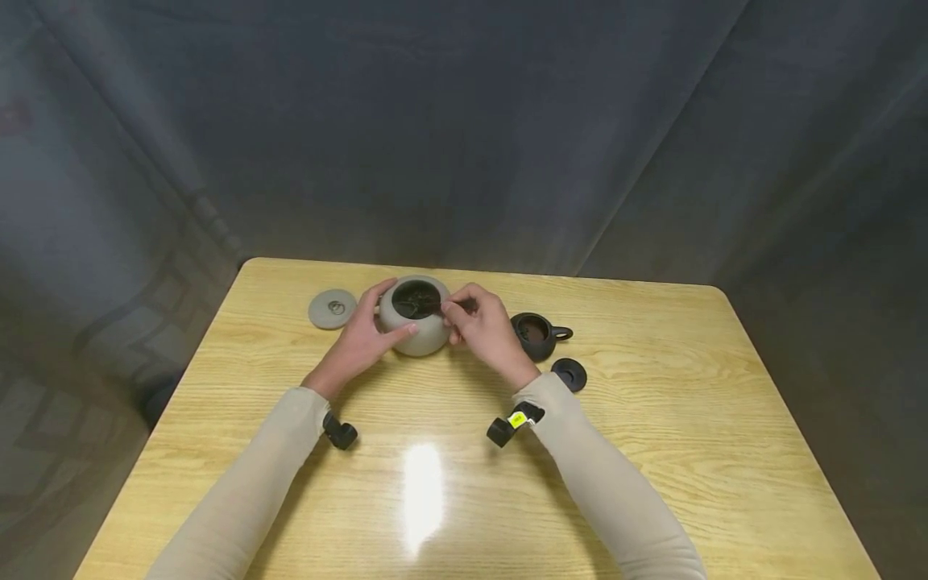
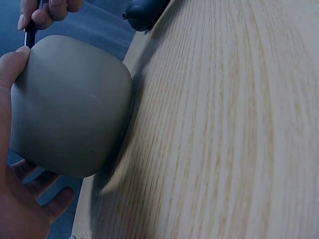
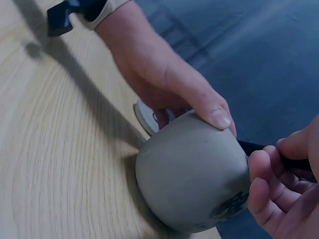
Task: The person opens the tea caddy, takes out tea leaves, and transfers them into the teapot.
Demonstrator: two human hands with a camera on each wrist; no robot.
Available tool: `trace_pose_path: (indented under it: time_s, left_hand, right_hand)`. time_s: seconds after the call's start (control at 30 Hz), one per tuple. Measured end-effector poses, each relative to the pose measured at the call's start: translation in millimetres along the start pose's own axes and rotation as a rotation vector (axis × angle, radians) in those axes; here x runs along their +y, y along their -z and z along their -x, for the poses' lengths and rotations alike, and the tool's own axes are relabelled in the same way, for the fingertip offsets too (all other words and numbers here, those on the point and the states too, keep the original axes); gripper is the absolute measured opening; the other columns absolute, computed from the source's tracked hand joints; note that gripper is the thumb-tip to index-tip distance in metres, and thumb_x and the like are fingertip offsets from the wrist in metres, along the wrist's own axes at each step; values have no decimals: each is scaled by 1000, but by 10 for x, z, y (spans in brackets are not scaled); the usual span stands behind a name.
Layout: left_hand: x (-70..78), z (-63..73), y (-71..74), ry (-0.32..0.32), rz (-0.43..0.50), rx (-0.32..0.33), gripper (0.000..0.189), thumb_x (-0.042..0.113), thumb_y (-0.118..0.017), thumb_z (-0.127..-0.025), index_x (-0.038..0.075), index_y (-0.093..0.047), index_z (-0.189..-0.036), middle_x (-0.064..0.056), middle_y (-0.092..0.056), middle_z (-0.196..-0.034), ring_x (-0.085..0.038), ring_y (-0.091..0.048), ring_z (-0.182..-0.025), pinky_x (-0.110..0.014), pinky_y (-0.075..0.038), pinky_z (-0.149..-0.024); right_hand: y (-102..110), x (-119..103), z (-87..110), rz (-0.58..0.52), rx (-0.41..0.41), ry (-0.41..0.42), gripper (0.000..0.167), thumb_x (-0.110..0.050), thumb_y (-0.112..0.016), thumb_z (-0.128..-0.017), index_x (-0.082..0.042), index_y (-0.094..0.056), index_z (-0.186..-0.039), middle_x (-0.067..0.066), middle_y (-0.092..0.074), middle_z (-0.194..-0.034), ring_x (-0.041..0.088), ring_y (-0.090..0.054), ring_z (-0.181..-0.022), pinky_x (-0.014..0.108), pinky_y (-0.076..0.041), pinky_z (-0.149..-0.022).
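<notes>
Tabletop [image 1: 696, 483] of pale wood is occupied near its far edge, left of the middle, by an uncovered grey jar [image 1: 424, 337], flanked by two hands. The jar is clasped by the left hand [image 1: 368, 332], opened wide around its left side, thumb laid near the rim. At the jar's right side, the right hand [image 1: 487, 326] is nearly closed. Toward the right edge, an uncovered black teapot [image 1: 537, 348] is seen. A grey lid [image 1: 323, 311] is set toward the far left corner; a black lid [image 1: 577, 383] is placed just beside the teapot. Between right thumb and fingers, a thin dark stick [image 3: 251, 147] is pinched.
</notes>
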State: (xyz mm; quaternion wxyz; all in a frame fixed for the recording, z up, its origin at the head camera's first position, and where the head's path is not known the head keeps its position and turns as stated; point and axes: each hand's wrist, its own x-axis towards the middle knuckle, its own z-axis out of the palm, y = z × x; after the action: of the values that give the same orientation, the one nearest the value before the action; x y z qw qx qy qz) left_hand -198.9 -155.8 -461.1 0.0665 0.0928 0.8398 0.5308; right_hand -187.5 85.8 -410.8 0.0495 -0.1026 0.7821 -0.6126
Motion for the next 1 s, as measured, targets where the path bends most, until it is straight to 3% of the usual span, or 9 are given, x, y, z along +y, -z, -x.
trace_pose_path:
  time_s: [0.23, 0.63, 1.0]
  left_hand:
    - [-7, -1, -6, -5, 8, -3, 100, 57, -79, -92, 32, -22, -170, -8, -29, -173, -37, -48, -149, -58, -44, -120]
    - [9, 3, 5, 12, 8, 6, 100, 56, -80, -92, 33, -22, -170, -9, -28, -174, -40, -45, -153, -59, -43, -122]
    - [-10, 8, 15, 5, -5, 8, 99, 56, -80, -92, 34, -22, -169, -10, -30, -173, -41, -47, -151, -60, -45, -121]
  right_hand:
    - [34, 19, 0, -92, 21, -102, 14, -17, -64, -107, -4, -66, -112, 6, -70, -88, 12, -64, -61, 43, -61, -64]
    - [86, 2, -2, -132, 74, -121, 14, -12, -62, -107, -1, -67, -113, 27, -70, -99, 13, -63, -59, 24, -54, -55]
    - [191, -6, 43, -172, 89, -139, 15, -15, -65, -106, -1, -66, -113, 25, -70, -98, 12, -62, -59, 23, -55, -56]
